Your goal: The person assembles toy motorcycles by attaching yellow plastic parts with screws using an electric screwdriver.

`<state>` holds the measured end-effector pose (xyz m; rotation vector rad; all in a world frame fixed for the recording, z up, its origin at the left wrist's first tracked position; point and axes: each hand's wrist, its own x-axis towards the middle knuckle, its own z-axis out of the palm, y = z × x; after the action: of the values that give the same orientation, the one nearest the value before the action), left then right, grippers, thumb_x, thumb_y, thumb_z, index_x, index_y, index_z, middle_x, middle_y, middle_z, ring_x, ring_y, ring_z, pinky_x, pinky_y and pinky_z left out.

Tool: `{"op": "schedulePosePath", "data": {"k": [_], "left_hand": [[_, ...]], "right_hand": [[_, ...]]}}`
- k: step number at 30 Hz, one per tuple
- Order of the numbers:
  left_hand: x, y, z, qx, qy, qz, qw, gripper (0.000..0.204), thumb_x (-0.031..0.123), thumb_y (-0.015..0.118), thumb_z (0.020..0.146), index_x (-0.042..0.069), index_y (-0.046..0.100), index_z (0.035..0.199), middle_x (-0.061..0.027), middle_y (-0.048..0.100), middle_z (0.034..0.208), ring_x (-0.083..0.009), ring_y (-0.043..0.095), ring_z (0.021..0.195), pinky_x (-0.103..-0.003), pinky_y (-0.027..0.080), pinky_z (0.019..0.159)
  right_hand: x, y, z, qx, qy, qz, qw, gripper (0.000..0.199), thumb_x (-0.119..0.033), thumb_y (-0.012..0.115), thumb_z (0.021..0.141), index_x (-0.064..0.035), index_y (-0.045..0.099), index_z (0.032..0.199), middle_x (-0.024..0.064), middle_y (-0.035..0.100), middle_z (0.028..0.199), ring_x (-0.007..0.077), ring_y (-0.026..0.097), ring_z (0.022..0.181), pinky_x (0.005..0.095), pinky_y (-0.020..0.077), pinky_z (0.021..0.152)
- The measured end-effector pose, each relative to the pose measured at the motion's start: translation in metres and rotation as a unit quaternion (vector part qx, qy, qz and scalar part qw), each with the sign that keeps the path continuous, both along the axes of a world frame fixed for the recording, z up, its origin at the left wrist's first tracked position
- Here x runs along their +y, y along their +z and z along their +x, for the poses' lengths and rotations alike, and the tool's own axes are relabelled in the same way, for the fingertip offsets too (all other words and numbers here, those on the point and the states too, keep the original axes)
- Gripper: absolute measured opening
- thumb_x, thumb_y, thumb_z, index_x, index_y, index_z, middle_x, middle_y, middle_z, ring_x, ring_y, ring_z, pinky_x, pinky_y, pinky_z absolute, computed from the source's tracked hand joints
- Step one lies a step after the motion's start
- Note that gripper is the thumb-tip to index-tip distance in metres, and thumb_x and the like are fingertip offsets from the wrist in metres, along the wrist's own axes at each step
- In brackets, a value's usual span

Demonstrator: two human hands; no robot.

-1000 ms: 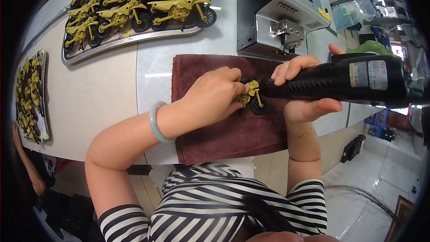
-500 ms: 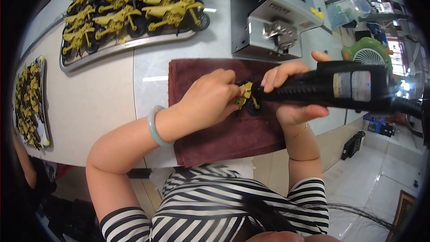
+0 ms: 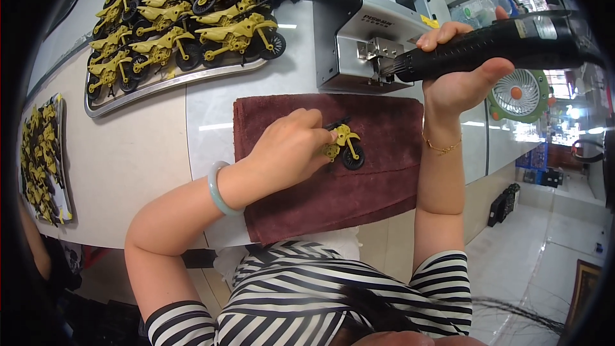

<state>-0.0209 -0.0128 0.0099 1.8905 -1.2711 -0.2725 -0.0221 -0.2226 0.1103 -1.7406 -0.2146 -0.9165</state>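
Closed around a yellow toy motorcycle with a black wheel, my left hand keeps it over the brown cloth. My fingers cover the toy's rear part. My right hand grips a black electric screwdriver, its thumb stretched out along the underside. The driver's tip meets the metal pick-up head on the front of the grey screw feeder. Whether a screw sits on the tip is too small to tell.
A metal-rimmed tray full of yellow toy motorcycles stands at the far left. Another tray of yellow parts lies at the left edge, near another person's arm. A green fan is on the right.
My right hand has lifted the electric screwdriver off the toy motorcycle and moved it up and right to the screw feeder. My left hand still holds the toy over the cloth.
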Motion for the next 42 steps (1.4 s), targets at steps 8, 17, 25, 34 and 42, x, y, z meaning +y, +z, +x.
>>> {"op": "schedulePosePath", "data": {"k": [8,17,25,34,42], "left_hand": [[0.002,0.001,0.0,0.002,0.004,0.006,1.0,0.031,0.008,0.073,0.062,0.004,0.065,0.092,-0.0069,0.05,0.081,-0.0236,0.051,0.077,-0.034,0.045,0.066],[0.001,-0.001,-0.002,-0.006,0.004,0.008,1.0,0.032,0.007,0.073,0.062,0.005,0.065,0.093,-0.0069,0.049,0.081,-0.0237,0.051,0.077,-0.035,0.045,0.066],[0.002,0.002,-0.002,-0.011,0.004,0.008,1.0,0.034,0.006,0.073,0.061,0.004,0.065,0.093,-0.0069,0.049,0.081,-0.0237,0.051,0.076,-0.035,0.045,0.064],[0.005,0.001,-0.003,-0.009,0.016,0.007,1.0,0.032,0.007,0.073,0.061,0.004,0.065,0.093,-0.007,0.048,0.08,-0.0237,0.051,0.076,-0.035,0.045,0.064],[0.001,-0.003,-0.003,-0.019,0.006,-0.008,1.0,0.032,0.009,0.074,0.062,0.006,0.065,0.092,-0.0069,0.049,0.081,-0.0234,0.051,0.076,-0.034,0.045,0.065]], "right_hand": [[0.04,-0.023,-0.088,0.021,0.122,0.173,0.977,0.101,-0.076,0.044,0.066,-0.0161,0.006,0.137,0.0103,0.052,0.069,0.0199,0.052,0.052,0.0342,0.0475,0.053],[0.047,-0.042,-0.107,0.045,0.11,0.125,0.985,0.098,-0.073,0.045,0.065,-0.0184,0.004,0.136,0.0128,0.053,0.077,0.0216,0.054,0.059,0.0358,0.0488,0.059],[0.044,-0.046,-0.106,0.067,0.16,0.107,0.979,0.085,-0.068,0.05,0.066,-0.0156,0.016,0.123,0.0133,0.053,0.081,0.0225,0.055,0.062,0.0372,0.0491,0.062],[0.046,-0.037,-0.103,0.063,0.153,0.119,0.979,0.092,-0.072,0.047,0.065,-0.0165,0.013,0.13,0.0126,0.054,0.077,0.0223,0.054,0.059,0.0363,0.049,0.059],[0.007,0.011,-0.008,-0.035,-0.007,0.029,0.999,0.085,-0.075,0.038,0.074,-0.013,0.024,0.13,0.0092,0.054,0.072,0.019,0.053,0.055,0.0334,0.0462,0.056]]}}
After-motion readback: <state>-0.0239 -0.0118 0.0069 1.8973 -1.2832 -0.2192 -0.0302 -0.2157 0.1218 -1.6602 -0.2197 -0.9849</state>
